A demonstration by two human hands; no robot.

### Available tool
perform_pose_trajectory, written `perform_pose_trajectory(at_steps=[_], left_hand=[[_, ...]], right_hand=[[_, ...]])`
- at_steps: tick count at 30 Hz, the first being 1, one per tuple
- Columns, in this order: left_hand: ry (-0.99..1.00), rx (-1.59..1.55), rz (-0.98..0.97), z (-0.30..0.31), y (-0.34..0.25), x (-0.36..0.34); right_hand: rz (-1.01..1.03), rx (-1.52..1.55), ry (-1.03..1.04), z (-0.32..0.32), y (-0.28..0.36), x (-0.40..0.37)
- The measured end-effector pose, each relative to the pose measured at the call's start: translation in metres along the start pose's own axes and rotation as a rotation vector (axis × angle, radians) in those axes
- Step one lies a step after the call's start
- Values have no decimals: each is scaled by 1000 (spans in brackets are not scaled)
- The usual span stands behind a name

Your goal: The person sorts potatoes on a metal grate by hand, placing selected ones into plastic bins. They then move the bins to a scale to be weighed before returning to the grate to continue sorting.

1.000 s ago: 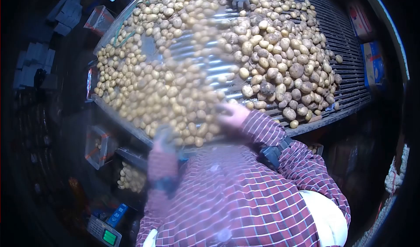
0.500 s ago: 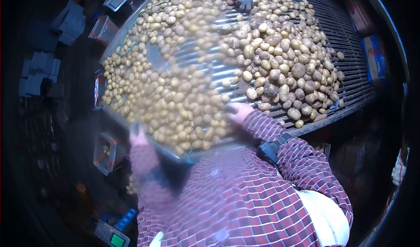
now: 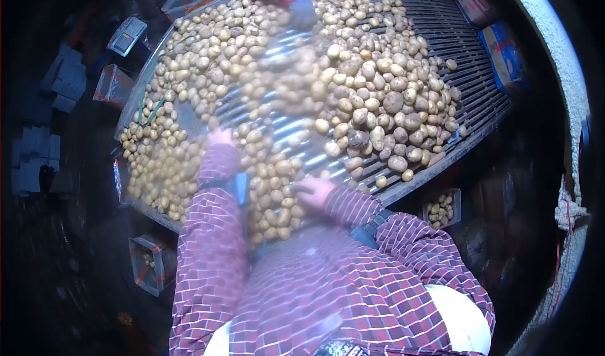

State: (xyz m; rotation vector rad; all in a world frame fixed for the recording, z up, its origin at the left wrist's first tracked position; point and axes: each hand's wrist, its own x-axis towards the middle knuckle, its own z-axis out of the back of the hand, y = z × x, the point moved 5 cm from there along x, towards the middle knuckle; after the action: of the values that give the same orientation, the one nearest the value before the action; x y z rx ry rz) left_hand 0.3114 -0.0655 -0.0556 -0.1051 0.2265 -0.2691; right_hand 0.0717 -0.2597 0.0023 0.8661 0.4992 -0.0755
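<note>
Light, small potatoes (image 3: pixel 277 208) cover the left and near part of a slatted sorting table (image 3: pixel 403 189). My left hand (image 3: pixel 220 137) reaches over them at the middle left, blurred, its fingers too smeared to read. Lower and to the right, my right hand (image 3: pixel 314 191) rests at the edge of the light potatoes, fingers bent, with what lies under them hidden. Larger, dirtier potatoes (image 3: pixel 392 101) are heaped on the dark bars to the right. Between the two groups, shiny rollers (image 3: pixel 287 129) show through blurred potatoes.
A co-worker's gloved hand (image 3: pixel 302 12) with a red sleeve is at the far edge. Clear crates (image 3: pixel 115 86) stand on the left, one (image 3: pixel 150 264) lower down holding some potatoes. A scale (image 3: pixel 127 36) is at upper left, a blue box (image 3: pixel 501 53) at right, a potato crate (image 3: pixel 442 210) below.
My left hand has moved from the near left edge up and inward over the potatoes. My right hand has shifted slightly left and down. The view has shifted, and the co-worker's hand appears further left.
</note>
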Motion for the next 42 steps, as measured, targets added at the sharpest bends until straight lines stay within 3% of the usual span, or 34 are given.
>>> perform_pose_trajectory(at_steps=[1, 3, 5, 6, 8, 9, 11, 12, 15, 16, 18, 19, 20, 22, 24, 25, 26, 27, 28, 29, 30, 31, 34, 35, 39, 42], left_hand=[[137, -23, 18, 19, -3, -5], [-56, -861, -182, -51, 59, 19], [-24, -1427, -96, -28, 64, -17], [-30, -1699, -50, -18, 68, -35], [22, -2004, -59, 4, 77, -68], [49, -2088, -101, 12, 80, -80], [-58, -1939, -67, 9, 98, -98], [-181, -1704, 9, -6, 115, -109], [-106, -1942, 252, -15, 129, -144], [-5, -2175, 590, 36, 96, -172], [-76, -2237, 366, 10, 117, -208], [-212, -2256, 429, 3, 123, -221], [-350, -2262, 486, -3, 129, -235], [-367, -2384, 856, -24, 159, -272], [-424, -2538, 672, -97, 239, -308], [-531, -2499, 718, -115, 270, -334], [-682, -1586, 572, -115, 296, -361], [-812, -573, 761, -115, 313, -396], [-785, -437, 1014, -112, 325, -432], [-780, -653, 1124, -111, 330, -450], [-811, -883, 1206, -112, 330, -459], [-842, -1090, 1246, -108, 325, -460], [-785, -1506, 1146, -92, 288, -417], [-724, -1637, 1082, -85, 266, -389], [-247, -2073, 868, -43, 125, -267], [166, -2075, 139, -40, 29, -205]], right_hand=[[-1, 52, -12, 0, -3, -1], [43, 51, -28, -4, -10, 6], [126, -41, -25, -13, -25, 15], [67, 61, -27, -13, -29, 18], [-42, 153, -16, -8, -22, 17], [11, 178, -54, -12, -33, 23], [-29, 234, 32, -10, -31, 27], [-7, 207, 2, -9, -34, 32], [-40, 79, -122, 26, -33, 40], [37, -69, -340, 37, -51, 51], [95, -98, -496, 73, -48, 67], [-24, -116, -462, 96, -23, 71], [-38, -149, -503, 103, -37, 93], [-138, -257, -371, 122, -23, 119], [-255, -339, -269, 125, -17, 142], [-311, -381, -216, 125, -15, 150], [-303, -451, -226, 122, -18, 158], [-331, -504, -194, 122, -7, 157], [-359, -557, -163, 122, 11, 152], [-388, -609, -132, 121, 20, 148], [-291, -655, -61, 112, 22, 152], [-251, -697, -123, 110, 28, 151], [-176, -753, -302, 92, 37, 156], [-186, -711, -265, 84, 32, 163], [-230, -505, -122, 67, 12, 184], [-118, -266, -60, 62, 66, 132]])
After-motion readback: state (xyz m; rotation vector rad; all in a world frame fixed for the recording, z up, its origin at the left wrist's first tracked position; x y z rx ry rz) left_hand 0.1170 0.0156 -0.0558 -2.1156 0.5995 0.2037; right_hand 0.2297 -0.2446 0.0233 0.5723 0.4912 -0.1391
